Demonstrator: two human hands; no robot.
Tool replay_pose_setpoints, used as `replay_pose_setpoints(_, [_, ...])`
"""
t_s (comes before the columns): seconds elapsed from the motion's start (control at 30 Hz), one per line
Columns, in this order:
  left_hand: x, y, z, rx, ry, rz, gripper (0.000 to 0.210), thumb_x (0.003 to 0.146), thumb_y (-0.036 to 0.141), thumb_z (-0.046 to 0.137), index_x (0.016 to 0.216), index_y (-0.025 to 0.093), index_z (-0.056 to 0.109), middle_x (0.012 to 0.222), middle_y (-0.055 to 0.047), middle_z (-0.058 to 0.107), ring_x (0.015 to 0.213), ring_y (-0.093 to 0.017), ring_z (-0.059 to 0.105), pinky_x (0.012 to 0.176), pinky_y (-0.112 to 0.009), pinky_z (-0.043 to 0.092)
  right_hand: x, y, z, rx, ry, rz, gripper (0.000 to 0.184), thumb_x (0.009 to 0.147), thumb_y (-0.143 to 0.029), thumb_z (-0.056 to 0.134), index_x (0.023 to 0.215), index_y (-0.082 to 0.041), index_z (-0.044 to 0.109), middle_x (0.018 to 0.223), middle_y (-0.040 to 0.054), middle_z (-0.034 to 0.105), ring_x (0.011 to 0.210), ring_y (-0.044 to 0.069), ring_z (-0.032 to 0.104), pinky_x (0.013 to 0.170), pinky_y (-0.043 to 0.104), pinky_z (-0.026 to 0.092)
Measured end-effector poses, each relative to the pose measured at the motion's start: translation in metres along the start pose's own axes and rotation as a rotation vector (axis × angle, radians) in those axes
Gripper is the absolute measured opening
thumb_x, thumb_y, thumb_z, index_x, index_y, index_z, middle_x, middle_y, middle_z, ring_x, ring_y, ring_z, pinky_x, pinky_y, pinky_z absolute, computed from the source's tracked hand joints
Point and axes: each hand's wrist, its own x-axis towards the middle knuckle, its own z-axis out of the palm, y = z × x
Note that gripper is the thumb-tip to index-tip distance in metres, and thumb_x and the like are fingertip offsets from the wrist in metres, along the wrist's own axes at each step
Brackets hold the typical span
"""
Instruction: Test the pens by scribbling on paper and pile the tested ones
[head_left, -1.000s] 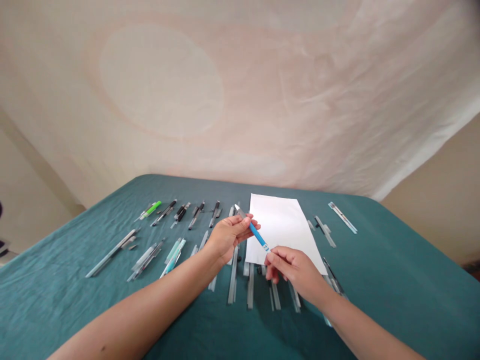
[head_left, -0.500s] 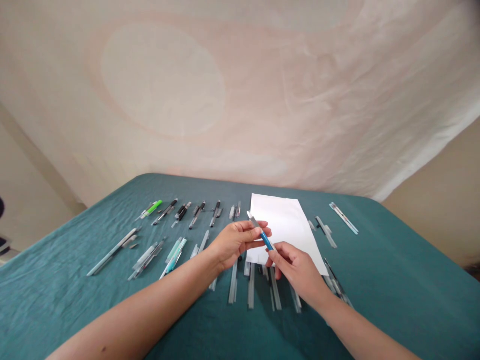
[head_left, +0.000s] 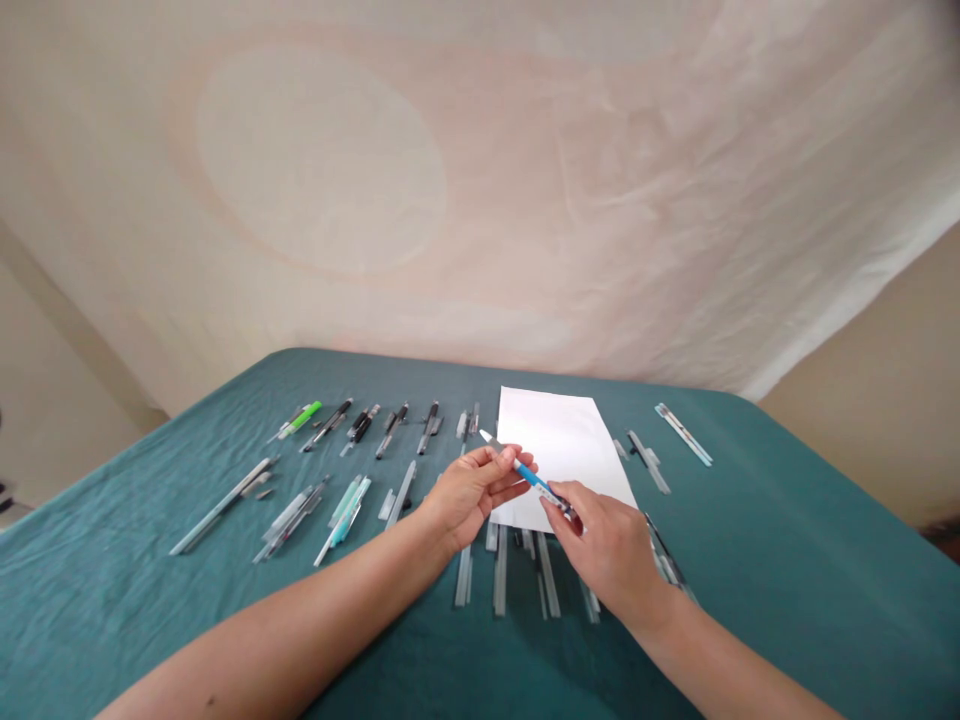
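A blue and white pen (head_left: 533, 477) with a grey front section and pale tip is held in the air between both hands, above the near part of a white paper sheet (head_left: 559, 430). My left hand (head_left: 474, 492) pinches it near the grey section, with the tip pointing up and to the left. My right hand (head_left: 604, 535) has its fingers closed on the other end, where a dark part shows by the fingertips. Part of the sheet's lower edge is hidden behind my hands.
On the green cloth (head_left: 787, 560) lie pen parts in groups: a green pen (head_left: 301, 420), several black pens, a turquoise pen (head_left: 347, 520) and clear tubes (head_left: 500, 575). A slim pale pen (head_left: 684, 436) rests at far right. A pale curtain (head_left: 480, 200) hangs behind.
The pen has tilted flatter, its tip shifting left. My right hand has moved slightly right along it, so more of the blue and white barrel shows.
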Motion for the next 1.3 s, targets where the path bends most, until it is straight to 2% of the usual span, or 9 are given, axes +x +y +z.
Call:
replay_pose_setpoints(0.33, [0.000, -0.004, 0.002, -0.062, -0.027, -0.023, 0.020, 0.076, 0.022, 0.068, 0.093, 0.013, 0.062, 0.101, -0.011, 0.067, 0.095, -0.021, 0.064, 0.091, -0.039, 0.048, 0.002, -0.010, -0.005, 0.359, -0.163, 0.237, 0.022, 0.088, -0.040, 0.049, 0.089, -0.021, 0.061, 0.069, 0.0022, 0.063, 0.060, 0.016, 0.056, 0.060, 0.026, 0.039])
replay_pose_setpoints(0.53, [0.000, -0.006, -0.001, -0.089, -0.108, -0.020, 0.019, 0.078, 0.024, 0.066, 0.094, 0.015, 0.062, 0.103, -0.010, 0.066, 0.102, -0.023, 0.061, 0.091, -0.039, 0.046, 0.006, -0.012, -0.009, 0.959, -0.395, 0.508, 0.027, 0.088, -0.044, 0.047, 0.079, -0.019, 0.052, 0.065, -0.0013, 0.058, 0.046, 0.009, 0.047, 0.049, 0.023, 0.037])
replay_pose_setpoints(0.7, [-0.003, 0.000, 0.000, -0.089, -0.213, -0.043, 0.023, 0.080, 0.028, 0.064, 0.101, 0.017, 0.060, 0.115, -0.010, 0.062, 0.111, -0.026, 0.056, 0.086, -0.036, 0.046, 0.011, -0.011, -0.008, 1.445, -0.555, 0.677, 0.028, 0.086, -0.044, 0.051, 0.079, -0.017, 0.049, 0.063, -0.0014, 0.057, 0.039, 0.006, 0.039, 0.042, 0.021, 0.028])
replay_pose_setpoints(0.8, [-0.005, 0.006, 0.004, -0.060, -0.257, -0.018, 0.028, 0.083, 0.031, 0.061, 0.107, 0.017, 0.056, 0.118, -0.013, 0.059, 0.112, -0.027, 0.055, 0.088, -0.039, 0.045, 0.012, -0.012, -0.005, 1.398, -0.526, 0.662, 0.030, 0.086, -0.046, 0.051, 0.078, -0.018, 0.049, 0.065, -0.0007, 0.060, 0.040, 0.006, 0.043, 0.042, 0.021, 0.029])
replay_pose_setpoints(0.97, [-0.006, 0.009, 0.009, -0.057, -0.240, 0.059, 0.020, 0.081, 0.031, 0.064, 0.092, 0.017, 0.054, 0.112, -0.012, 0.062, 0.106, -0.025, 0.058, 0.090, -0.042, 0.043, 0.008, -0.016, -0.004, 0.976, -0.381, 0.534, 0.032, 0.086, -0.050, 0.048, 0.079, -0.019, 0.051, 0.069, -0.0002, 0.064, 0.045, 0.010, 0.053, 0.048, 0.023, 0.039])
replay_pose_setpoints(1.03, [-0.005, 0.009, 0.008, -0.047, -0.197, 0.085, 0.018, 0.079, 0.029, 0.066, 0.086, 0.016, 0.055, 0.103, -0.009, 0.064, 0.099, -0.021, 0.060, 0.087, -0.040, 0.045, 0.006, -0.017, -0.005, 0.856, -0.335, 0.508, 0.030, 0.087, -0.049, 0.047, 0.080, -0.020, 0.052, 0.069, -0.0007, 0.064, 0.046, 0.011, 0.053, 0.050, 0.024, 0.040])
replay_pose_setpoints(1.1, [-0.002, 0.008, 0.005, -0.029, -0.108, 0.103, 0.019, 0.074, 0.027, 0.071, 0.076, 0.014, 0.056, 0.087, -0.004, 0.064, 0.082, -0.015, 0.062, 0.082, -0.035, 0.047, 0.004, -0.018, -0.006, 0.801, -0.315, 0.494, 0.029, 0.087, -0.048, 0.048, 0.079, -0.021, 0.053, 0.068, -0.0012, 0.064, 0.045, 0.011, 0.054, 0.050, 0.024, 0.040])
replay_pose_setpoints(1.2, [0.001, 0.008, 0.000, -0.004, -0.049, 0.101, 0.023, 0.067, 0.024, 0.076, 0.066, 0.012, 0.056, 0.082, -0.002, 0.062, 0.069, -0.010, 0.059, 0.079, -0.030, 0.048, 0.005, -0.018, -0.005, 0.928, -0.365, 0.509, 0.030, 0.087, -0.048, 0.048, 0.079, -0.020, 0.052, 0.068, -0.0005, 0.065, 0.045, 0.010, 0.054, 0.048, 0.023, 0.039])
replay_pose_setpoints(1.3, [-0.001, 0.011, 0.001, 0.010, -0.124, 0.103, 0.020, 0.072, 0.025, 0.072, 0.083, 0.011, 0.063, 0.089, -0.006, 0.063, 0.078, -0.013, 0.060, 0.080, -0.029, 0.047, 0.007, -0.016, -0.005, 1.221, -0.486, 0.589, 0.032, 0.087, -0.049, 0.046, 0.081, -0.018, 0.049, 0.068, 0.0005, 0.064, 0.040, 0.008, 0.051, 0.042, 0.021, 0.032])
